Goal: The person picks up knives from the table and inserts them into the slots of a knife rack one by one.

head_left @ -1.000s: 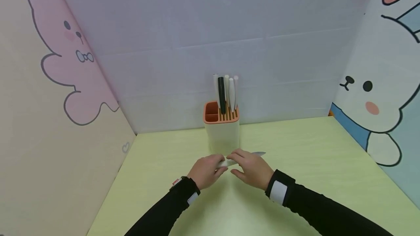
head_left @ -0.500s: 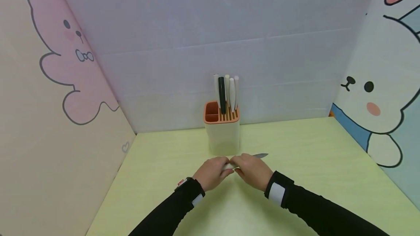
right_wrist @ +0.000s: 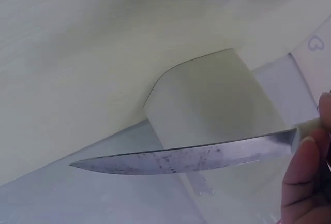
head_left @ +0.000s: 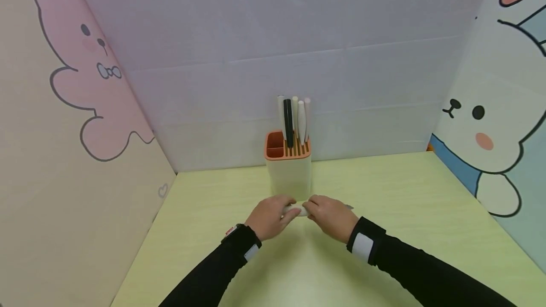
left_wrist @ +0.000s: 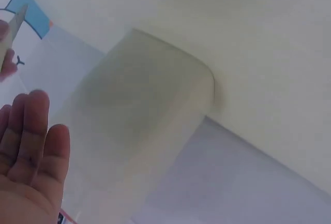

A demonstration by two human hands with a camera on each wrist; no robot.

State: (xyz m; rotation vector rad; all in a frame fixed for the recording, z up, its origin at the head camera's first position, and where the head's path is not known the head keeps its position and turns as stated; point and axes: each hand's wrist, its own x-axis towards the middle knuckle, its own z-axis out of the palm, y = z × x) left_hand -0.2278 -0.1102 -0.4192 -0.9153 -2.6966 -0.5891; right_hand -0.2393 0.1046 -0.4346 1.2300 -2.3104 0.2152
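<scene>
A kitchen knife with a pale handle (head_left: 304, 211) lies crosswise between the two hands, in front of the knife block (head_left: 290, 179). My right hand (head_left: 332, 217) pinches the handle near the blade, as the right wrist view shows. There the blade (right_wrist: 181, 158) is bare, with dark specks along it, its tip pointing left. From above, most of the blade is hidden behind the right hand. My left hand (head_left: 268, 218) is at the handle's butt end; in the left wrist view its fingers (left_wrist: 36, 113) are extended, apart from the knife.
The cream block has an orange top with slots and two square compartments. Several knives with white handles and one with a black handle (head_left: 288, 122) stand in it. It stands on a pale yellow-green table (head_left: 384, 188) close to the back wall (head_left: 362, 84). Cartoon-printed walls flank the table.
Both hands have risen slightly. My left hand has shifted left and its fingers have loosened from the handle's end. The blade shows less past the right hand from above. The block has not moved.
</scene>
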